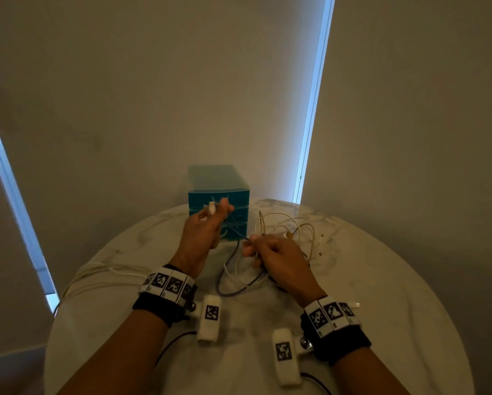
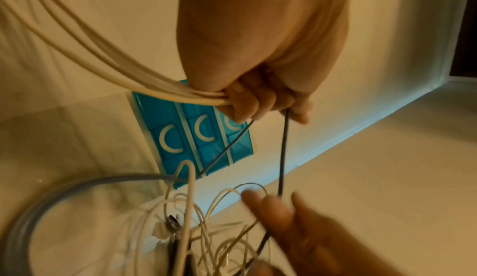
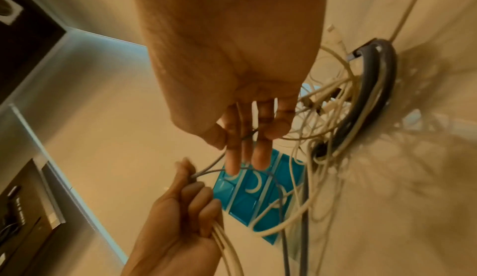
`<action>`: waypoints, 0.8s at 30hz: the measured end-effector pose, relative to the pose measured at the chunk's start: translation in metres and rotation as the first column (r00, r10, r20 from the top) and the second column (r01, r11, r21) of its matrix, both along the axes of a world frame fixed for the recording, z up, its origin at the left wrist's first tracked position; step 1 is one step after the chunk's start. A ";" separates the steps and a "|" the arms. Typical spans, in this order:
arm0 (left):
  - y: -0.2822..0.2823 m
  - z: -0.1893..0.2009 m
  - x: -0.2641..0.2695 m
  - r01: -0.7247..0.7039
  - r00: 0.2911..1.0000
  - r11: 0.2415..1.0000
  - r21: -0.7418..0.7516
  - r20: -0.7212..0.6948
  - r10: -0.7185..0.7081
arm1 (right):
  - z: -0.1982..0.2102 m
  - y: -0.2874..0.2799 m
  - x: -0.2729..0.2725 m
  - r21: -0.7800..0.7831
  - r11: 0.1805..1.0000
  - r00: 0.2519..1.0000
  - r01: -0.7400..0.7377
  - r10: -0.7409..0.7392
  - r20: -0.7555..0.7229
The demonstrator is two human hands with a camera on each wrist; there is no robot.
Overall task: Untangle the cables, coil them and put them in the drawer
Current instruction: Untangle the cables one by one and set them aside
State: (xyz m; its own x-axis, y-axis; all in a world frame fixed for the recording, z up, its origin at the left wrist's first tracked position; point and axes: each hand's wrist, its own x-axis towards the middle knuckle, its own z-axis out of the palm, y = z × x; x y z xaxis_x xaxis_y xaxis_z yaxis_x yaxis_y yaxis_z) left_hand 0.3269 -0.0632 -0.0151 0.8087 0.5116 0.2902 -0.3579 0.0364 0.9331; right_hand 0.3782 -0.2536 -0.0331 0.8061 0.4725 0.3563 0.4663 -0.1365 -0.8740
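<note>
My left hand [image 1: 212,216] is raised in front of the teal drawer unit [image 1: 218,199]. It grips a bundle of white cable loops [image 2: 123,70], with a white plug [image 1: 212,208] sticking up above the fist. A thin dark cable [image 2: 283,149] runs from this fist down to my right hand [image 1: 251,248], which pinches it between thumb and fingers [image 3: 233,147]. Under and beyond the right hand, a tangle of thin white cables [image 1: 284,228] and a thick grey cable [image 3: 376,96] lies on the table. All three drawers [image 2: 196,135] look shut.
The round marble table [image 1: 381,280] stands against a wall with blinds. The white loops [image 1: 96,273] trail over its left edge. A loose white plug [image 1: 321,236] lies to the right of the tangle. Camera wires run near the front edge.
</note>
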 end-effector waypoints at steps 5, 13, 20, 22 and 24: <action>0.016 0.007 -0.004 0.018 0.987 0.981 -0.195 0.161 0.014 | -0.016 -0.003 0.020 0.054 0.989 0.985 0.136 -0.129 -0.117; 0.016 0.002 -0.003 0.007 0.997 0.995 -0.099 0.071 0.000 | -0.001 -0.009 0.021 0.302 0.918 0.954 0.255 -0.290 0.077; -0.006 0.006 -0.007 0.125 0.989 0.972 0.198 -0.099 -0.107 | 0.015 -0.013 0.011 0.293 0.955 0.996 0.041 -0.061 0.060; -0.009 0.008 -0.008 0.101 0.993 0.975 0.197 -0.085 -0.086 | 0.011 -0.008 0.009 0.245 0.970 0.999 -0.002 -0.008 0.040; -0.009 0.010 -0.011 0.081 0.996 0.982 0.169 -0.062 -0.071 | 0.008 -0.007 0.006 0.208 0.976 0.997 -0.069 0.064 0.031</action>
State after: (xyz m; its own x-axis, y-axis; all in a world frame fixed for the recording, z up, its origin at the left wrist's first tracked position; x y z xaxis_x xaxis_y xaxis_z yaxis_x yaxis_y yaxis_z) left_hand 0.3159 -0.0719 -0.0048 0.8607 0.3947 0.3216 -0.3073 -0.1008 0.9463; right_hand 0.3845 -0.2602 -0.0247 0.7654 0.4376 0.4719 0.4895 0.0802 -0.8683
